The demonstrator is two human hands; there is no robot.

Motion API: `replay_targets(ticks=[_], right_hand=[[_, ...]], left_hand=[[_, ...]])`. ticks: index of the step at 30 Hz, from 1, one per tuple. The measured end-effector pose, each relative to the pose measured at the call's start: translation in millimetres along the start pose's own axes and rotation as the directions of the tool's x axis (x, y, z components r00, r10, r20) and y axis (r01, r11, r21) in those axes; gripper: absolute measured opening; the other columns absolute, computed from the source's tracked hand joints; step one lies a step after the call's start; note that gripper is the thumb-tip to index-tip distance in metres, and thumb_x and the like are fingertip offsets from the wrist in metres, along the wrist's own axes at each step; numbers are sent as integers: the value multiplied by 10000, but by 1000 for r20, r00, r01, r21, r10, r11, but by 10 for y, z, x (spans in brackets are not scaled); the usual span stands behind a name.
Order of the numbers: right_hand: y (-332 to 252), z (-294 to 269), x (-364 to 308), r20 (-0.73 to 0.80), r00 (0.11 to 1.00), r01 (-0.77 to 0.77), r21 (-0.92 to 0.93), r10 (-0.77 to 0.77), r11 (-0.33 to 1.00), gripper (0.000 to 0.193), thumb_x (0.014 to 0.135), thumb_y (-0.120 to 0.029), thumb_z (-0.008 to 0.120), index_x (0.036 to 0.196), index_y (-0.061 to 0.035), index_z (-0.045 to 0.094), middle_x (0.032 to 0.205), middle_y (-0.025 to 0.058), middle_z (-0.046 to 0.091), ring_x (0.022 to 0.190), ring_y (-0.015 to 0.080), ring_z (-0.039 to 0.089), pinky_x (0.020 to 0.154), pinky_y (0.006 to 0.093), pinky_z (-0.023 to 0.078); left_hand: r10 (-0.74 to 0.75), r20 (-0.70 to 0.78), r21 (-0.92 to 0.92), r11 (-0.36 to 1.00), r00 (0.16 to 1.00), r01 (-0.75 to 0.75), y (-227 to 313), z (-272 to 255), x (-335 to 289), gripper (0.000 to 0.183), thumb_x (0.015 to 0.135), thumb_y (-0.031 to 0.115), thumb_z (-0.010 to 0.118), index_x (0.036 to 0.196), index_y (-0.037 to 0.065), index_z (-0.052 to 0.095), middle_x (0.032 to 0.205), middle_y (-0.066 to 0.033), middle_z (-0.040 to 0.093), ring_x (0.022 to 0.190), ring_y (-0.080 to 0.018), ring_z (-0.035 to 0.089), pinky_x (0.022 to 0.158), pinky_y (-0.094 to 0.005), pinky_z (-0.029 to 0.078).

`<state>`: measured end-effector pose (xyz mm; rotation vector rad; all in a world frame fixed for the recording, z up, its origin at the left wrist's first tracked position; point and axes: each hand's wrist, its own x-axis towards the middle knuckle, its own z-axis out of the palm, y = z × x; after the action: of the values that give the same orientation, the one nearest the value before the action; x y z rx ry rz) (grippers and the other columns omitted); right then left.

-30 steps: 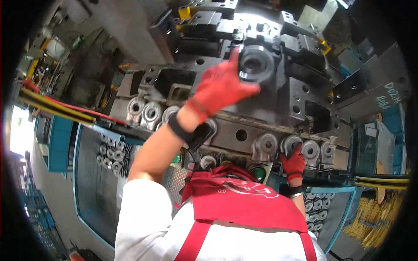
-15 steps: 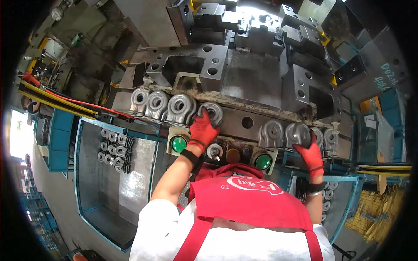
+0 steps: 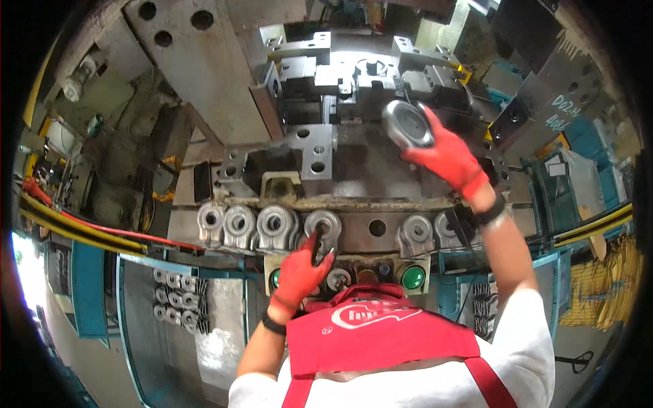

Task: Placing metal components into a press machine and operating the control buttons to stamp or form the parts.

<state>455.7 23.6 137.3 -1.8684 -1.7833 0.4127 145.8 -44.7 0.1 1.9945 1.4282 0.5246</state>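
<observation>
My right hand point(image 3: 450, 162), in a red glove, holds a grey metal part point(image 3: 403, 124) with a rounded, dished end up over the press die point(image 3: 371, 160). Thumb and fingers close around its right side. My left hand point(image 3: 298, 277), also red-gloved, pinches the lower end of a ring-ended metal part point(image 3: 328, 222) on the ledge in front of the die. Left of that part stand several more ring-ended parts point(image 3: 275, 228) in a row. Another such part point(image 3: 416, 234) stands on the ledge's right side, and my right arm partly covers those beyond it.
Two green push buttons point(image 3: 412, 277) sit on a panel below the ledge. A blue-framed bin point(image 3: 121, 306) at left holds stacked metal parts point(image 3: 178, 299); more parts point(image 3: 484, 306) lie in a bin at right. Steel die blocks point(image 3: 316, 153) rise ahead. Yellow-black bars point(image 3: 81, 228) flank the ledge.
My right hand has left the ledge's right row and moved up and forward over the die with a metal part. My left hand has shifted to the lower end of its part. The view has tilted upward.
</observation>
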Motion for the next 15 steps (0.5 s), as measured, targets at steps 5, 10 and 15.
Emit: replay_targets(ticks=[5, 10, 15], right_hand=[[-93, 120, 1296, -49, 989, -145, -387, 137, 911, 1039, 657, -556, 649, 1387, 19, 185, 1212, 276, 492, 1114, 361, 507, 917, 361, 398], [-147, 264, 2082, -81, 943, -330, -339, 322, 881, 1035, 690, -536, 603, 1397, 23, 95, 1327, 236, 392, 1177, 336, 465, 982, 378, 377], [153, 409, 2559, 184, 975, -69, -295, 127, 953, 460, 768, -433, 553, 1111, -129, 590, 1135, 94, 566, 963, 189, 560, 815, 338, 456]], left_hand=[[12, -340, -285, 951, 940, -116, -295, -291, -267, 459, 756, 121, 643, 1178, -13, 523, 1053, -203, 607, 958, -298, 612, 821, -342, 472], [-240, -606, -346, 938, 759, 21, -791, -377, -420, 391, 782, 61, 583, 1151, -57, 525, 1041, -218, 604, 956, -316, 602, 829, -350, 465], [-296, -686, -296, 948, 664, 116, -1096, -338, -457, 360, 796, 75, 559, 1138, -37, 540, 1046, -206, 606, 968, -310, 598, 830, -361, 460]])
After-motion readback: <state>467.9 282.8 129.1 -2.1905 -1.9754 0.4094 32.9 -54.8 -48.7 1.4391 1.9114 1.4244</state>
